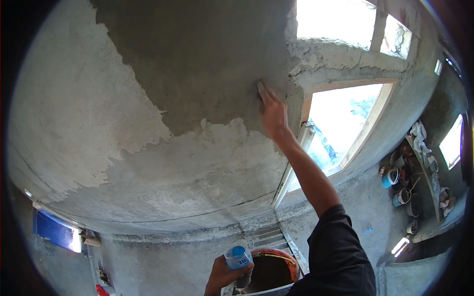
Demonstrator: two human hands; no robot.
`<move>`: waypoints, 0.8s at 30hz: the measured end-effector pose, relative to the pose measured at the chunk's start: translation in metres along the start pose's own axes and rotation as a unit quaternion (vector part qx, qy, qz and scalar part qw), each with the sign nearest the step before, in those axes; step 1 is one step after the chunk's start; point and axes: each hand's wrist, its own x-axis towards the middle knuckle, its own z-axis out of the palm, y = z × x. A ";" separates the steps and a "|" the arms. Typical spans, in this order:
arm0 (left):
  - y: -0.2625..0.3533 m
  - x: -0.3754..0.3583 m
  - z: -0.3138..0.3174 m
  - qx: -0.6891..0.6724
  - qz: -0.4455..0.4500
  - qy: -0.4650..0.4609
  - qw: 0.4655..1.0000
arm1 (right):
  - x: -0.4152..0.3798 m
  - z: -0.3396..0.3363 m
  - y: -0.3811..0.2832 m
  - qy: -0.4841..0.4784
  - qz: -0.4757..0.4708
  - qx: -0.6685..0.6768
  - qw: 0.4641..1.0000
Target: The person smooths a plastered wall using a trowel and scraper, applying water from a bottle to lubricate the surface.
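Note:
My right hand reaches up to the plastered wall, its fingers close together and pressed around a small, dark, flat piece against the surface. What that piece is, I cannot make out. Around it spreads a patch of dark, damp-looking plaster, with a ragged edge against the paler wall. Low in view, my left hand is wrapped round a clear plastic bottle with a blue label. Just right of that bottle sits an orange-rimmed bucket, dark inside.
A bright, wood-framed window opening lies right of my right arm, with further rough openings above. Below, a ladder-like frame stands by the bucket. Several buckets and cloths are at the far right. A blue panel shows lower left.

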 end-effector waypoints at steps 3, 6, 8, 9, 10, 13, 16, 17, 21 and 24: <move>-0.005 0.000 0.000 -0.034 -0.003 -0.001 0.999 | 0.008 -0.009 0.020 0.061 0.022 0.037 0.997; -0.012 0.003 0.000 0.003 -0.021 0.007 1.000 | 0.062 -0.035 0.018 0.189 -0.018 0.007 0.982; -0.014 0.004 0.000 -0.011 -0.010 0.007 1.000 | 0.068 -0.021 0.026 0.166 -0.007 -0.010 0.986; -0.015 0.004 0.000 -0.027 0.001 0.006 1.000 | 0.065 -0.014 0.030 0.142 0.001 -0.027 0.989; -0.016 0.003 0.001 -0.026 0.000 0.003 1.000 | 0.053 -0.008 0.031 0.141 0.002 -0.030 0.989; -0.016 0.006 0.004 -0.036 -0.007 0.011 0.999 | 0.020 -0.006 0.027 0.101 -0.052 -0.108 0.988; -0.013 0.007 0.003 -0.029 0.001 0.003 1.000 | 0.027 -0.022 0.019 0.065 0.038 0.033 0.997; -0.010 0.005 0.003 -0.016 -0.010 0.006 1.000 | 0.045 -0.033 0.015 0.113 0.013 0.040 0.993; -0.001 0.002 0.003 0.005 -0.021 0.010 1.000 | 0.084 -0.024 0.033 0.153 -0.040 -0.062 0.985; -0.007 0.003 0.003 -0.012 -0.017 0.003 1.000 | 0.059 -0.015 0.039 0.110 -0.036 -0.039 0.993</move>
